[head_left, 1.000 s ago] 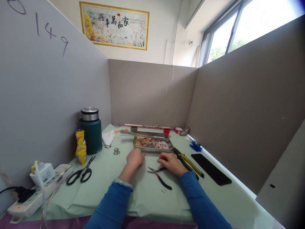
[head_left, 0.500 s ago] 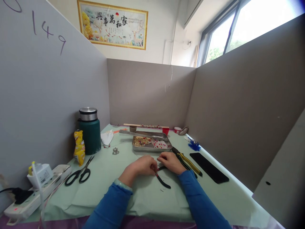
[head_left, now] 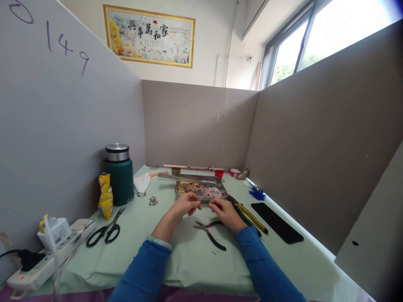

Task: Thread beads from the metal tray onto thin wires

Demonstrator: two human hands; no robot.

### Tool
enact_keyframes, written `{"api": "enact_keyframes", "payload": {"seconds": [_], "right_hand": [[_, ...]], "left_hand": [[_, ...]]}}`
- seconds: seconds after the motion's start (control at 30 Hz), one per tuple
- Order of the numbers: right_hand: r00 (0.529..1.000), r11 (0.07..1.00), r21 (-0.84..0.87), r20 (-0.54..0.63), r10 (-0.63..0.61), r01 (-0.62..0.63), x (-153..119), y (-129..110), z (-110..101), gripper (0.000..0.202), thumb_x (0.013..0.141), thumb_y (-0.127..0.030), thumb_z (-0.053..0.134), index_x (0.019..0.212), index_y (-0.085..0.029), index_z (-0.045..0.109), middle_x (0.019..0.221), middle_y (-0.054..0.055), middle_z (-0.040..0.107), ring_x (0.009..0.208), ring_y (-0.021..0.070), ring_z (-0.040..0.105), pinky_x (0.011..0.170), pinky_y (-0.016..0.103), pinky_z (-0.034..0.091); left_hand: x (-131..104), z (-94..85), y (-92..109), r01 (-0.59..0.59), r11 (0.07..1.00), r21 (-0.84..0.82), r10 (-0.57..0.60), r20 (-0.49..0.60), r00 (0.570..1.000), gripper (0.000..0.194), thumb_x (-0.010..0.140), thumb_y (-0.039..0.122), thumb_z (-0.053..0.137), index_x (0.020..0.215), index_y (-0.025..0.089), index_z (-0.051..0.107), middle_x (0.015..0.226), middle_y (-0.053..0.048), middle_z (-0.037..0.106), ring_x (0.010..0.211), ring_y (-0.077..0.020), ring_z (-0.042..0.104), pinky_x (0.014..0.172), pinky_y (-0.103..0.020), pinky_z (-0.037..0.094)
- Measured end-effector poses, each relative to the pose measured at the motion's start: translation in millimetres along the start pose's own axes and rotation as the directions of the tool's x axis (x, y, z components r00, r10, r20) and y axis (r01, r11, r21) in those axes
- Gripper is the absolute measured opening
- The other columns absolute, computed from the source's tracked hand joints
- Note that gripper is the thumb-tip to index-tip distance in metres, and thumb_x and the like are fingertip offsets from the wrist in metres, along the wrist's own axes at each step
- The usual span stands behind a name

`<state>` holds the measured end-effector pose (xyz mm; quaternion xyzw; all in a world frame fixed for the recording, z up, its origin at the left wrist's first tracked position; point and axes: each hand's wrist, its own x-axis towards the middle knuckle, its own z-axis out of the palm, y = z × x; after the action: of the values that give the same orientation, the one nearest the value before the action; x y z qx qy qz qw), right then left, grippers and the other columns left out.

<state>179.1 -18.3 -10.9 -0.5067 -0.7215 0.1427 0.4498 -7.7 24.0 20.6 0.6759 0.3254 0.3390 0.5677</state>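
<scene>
Just in front of the metal tray [head_left: 179,195] of gold, red and pale beads, my left hand [head_left: 186,205] is raised with thumb and fingers pinched together. Close to its right, with a small gap between, my right hand [head_left: 224,213] is closed in a pinch as well. Whatever either holds is too small to make out. Below them, red-and-black pliers [head_left: 214,240] lie on the green cloth with jaws and handles apart. Part of one handle is close to my right wrist.
Black-handled scissors [head_left: 108,231], a green flask [head_left: 121,182], a yellow packet [head_left: 105,198] and a power strip [head_left: 53,256] stand or lie on the left. Yellow-and-black pliers [head_left: 251,216], a black flat piece [head_left: 277,222] and blue feathery trim [head_left: 257,193] are on the right. Partitions enclose the table.
My left hand has lifted away from the pliers' jaws, up toward the tray, so the jaws now show. My right hand has barely moved.
</scene>
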Motion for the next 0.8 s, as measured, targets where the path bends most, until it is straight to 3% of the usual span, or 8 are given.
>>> {"api": "enact_keyframes", "payload": {"seconds": [0.13,0.27,0.4,0.53,0.67,0.8], "right_hand": [[0.992,0.944,0.312,-0.041,0.121,-0.102,2,-5,3,0.031,0.082,-0.042,0.049,0.097,-0.018,0.061,0.068,0.001,0.054,0.051,0.0107,0.043,0.049,0.024,0.037],[0.981,0.86,0.492,-0.052,0.186,-0.137,5,-7,3,0.03,0.078,-0.045,0.054,0.086,-0.016,0.058,0.059,-0.002,0.049,0.045,0.0083,0.037,0.042,0.022,0.029],[0.979,0.83,0.538,-0.044,0.197,-0.143,5,-8,3,0.032,0.075,-0.049,0.057,0.071,-0.017,0.052,0.055,-0.003,0.047,0.044,0.0074,0.035,0.041,0.021,0.027],[0.988,0.83,0.541,0.01,0.155,-0.136,4,-11,8,0.031,0.076,-0.048,0.057,0.07,-0.017,0.052,0.056,-0.003,0.048,0.044,0.0072,0.036,0.042,0.021,0.027],[0.992,0.828,0.549,0.021,0.125,-0.116,4,-13,12,0.028,0.077,-0.045,0.056,0.073,-0.017,0.054,0.058,-0.003,0.05,0.045,0.0072,0.037,0.042,0.021,0.026],[0.989,0.818,0.561,0.007,0.149,-0.127,4,-14,12,0.028,0.075,-0.045,0.058,0.073,-0.017,0.053,0.058,-0.003,0.05,0.044,0.007,0.035,0.041,0.021,0.025]], "left_hand": [[-1,0.5,-3,0.082,0.992,-0.092,-0.069,0.134,0.989,0.023,0.063,0.028,0.063,0.075,0.014,0.05,0.065,-0.002,0.06,0.043,-0.005,0.038,0.041,-0.02,0.027],[0,0.8,-8,0.089,0.995,-0.033,-0.08,0.225,0.971,0.02,0.064,0.026,0.063,0.076,0.014,0.052,0.066,-0.003,0.061,0.044,-0.0053,0.038,0.041,-0.02,0.026],[-4,4.0,-5,0.026,1.0,0.001,-0.025,0.302,0.953,0.02,0.067,0.026,0.063,0.08,0.013,0.055,0.068,-0.004,0.063,0.054,-0.008,0.048,0.049,-0.02,0.033],[-5,10.7,-3,0.029,0.995,-0.093,-0.002,0.283,0.959,0.027,0.07,0.037,0.062,0.078,0.013,0.054,0.065,-0.003,0.059,0.061,-0.0112,0.054,0.055,-0.023,0.04],[-2,13.7,-6,0.118,0.98,-0.163,-0.069,0.278,0.958,0.031,0.07,0.042,0.063,0.072,0.015,0.047,0.057,0.003,0.05,0.039,-0.0035,0.037,0.039,-0.018,0.023],[-1,13.3,-5,0.108,0.98,-0.167,-0.069,0.222,0.973,0.033,0.067,0.041,0.065,0.072,0.016,0.046,0.057,0.005,0.049,0.036,-0.0006,0.027,0.038,-0.019,0.013]]}}
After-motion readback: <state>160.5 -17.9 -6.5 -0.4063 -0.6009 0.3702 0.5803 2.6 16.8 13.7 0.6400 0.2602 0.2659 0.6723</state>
